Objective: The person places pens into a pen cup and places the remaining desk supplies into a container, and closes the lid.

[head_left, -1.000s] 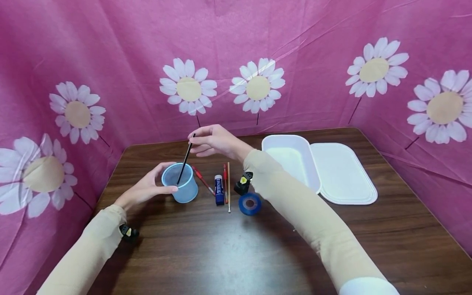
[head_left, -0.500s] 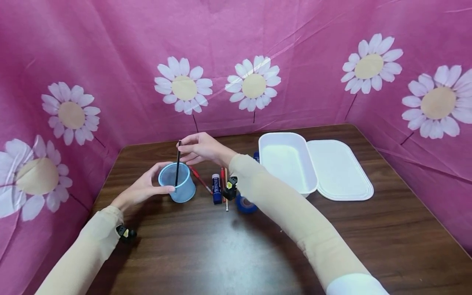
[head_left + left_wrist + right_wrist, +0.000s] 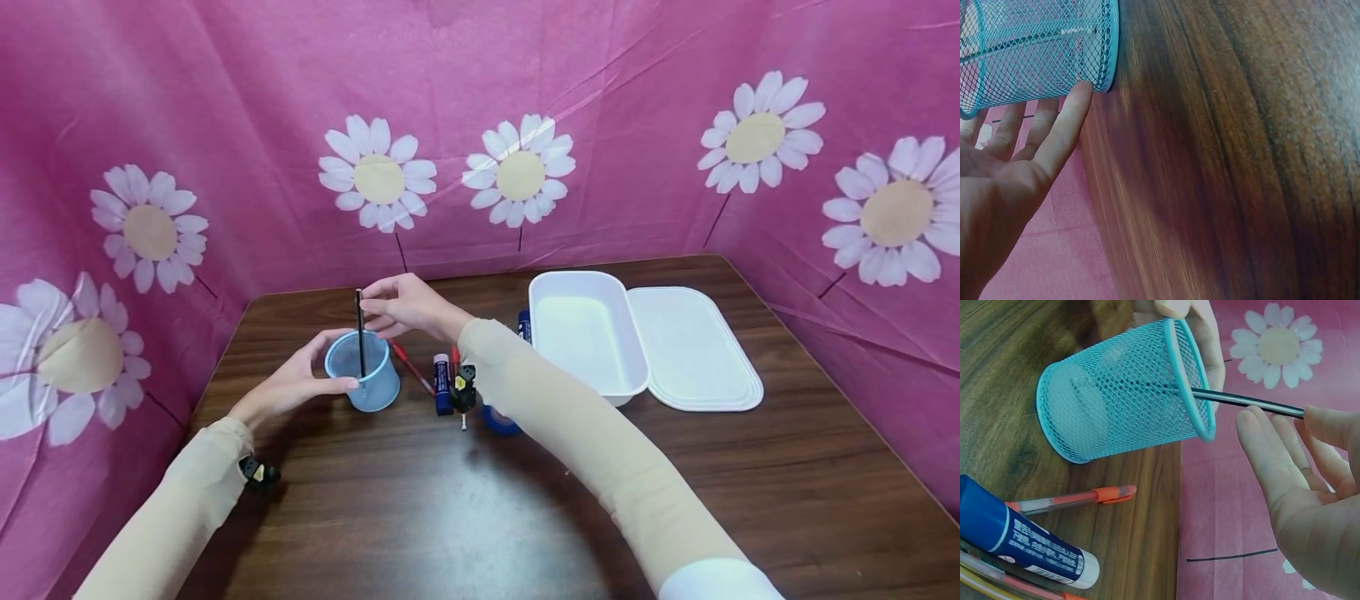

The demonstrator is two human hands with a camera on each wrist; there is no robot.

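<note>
My left hand point(image 3: 296, 382) holds a light blue mesh pen cup point(image 3: 378, 393) upright at the left of the table, thumb at its near side and fingers behind. In the left wrist view, fingertips touch the mesh of the cup point(image 3: 1035, 56). A black pencil point(image 3: 361, 325) with pale stripes stands nearly upright in the cup, its lower part inside. Above the rim, my right hand point(image 3: 411, 305) pinches the pencil's upper end between thumb and fingers. The right wrist view shows the pencil point(image 3: 1247, 400) passing through the cup's mouth, its lower part dimly visible through the mesh.
Right of the cup lie a red pen point(image 3: 412, 367), a blue glue stick point(image 3: 442, 385) and a blue tape roll point(image 3: 498, 422), partly hidden by my right arm. A white box point(image 3: 637, 379) and its lid point(image 3: 697, 350) sit farther right. A blue item point(image 3: 524, 323) shows beside the box.
My right hand has moved left and slightly down, lowering the pencil into the cup and turning it from slanted to nearly upright. The left hand stays on the cup.
</note>
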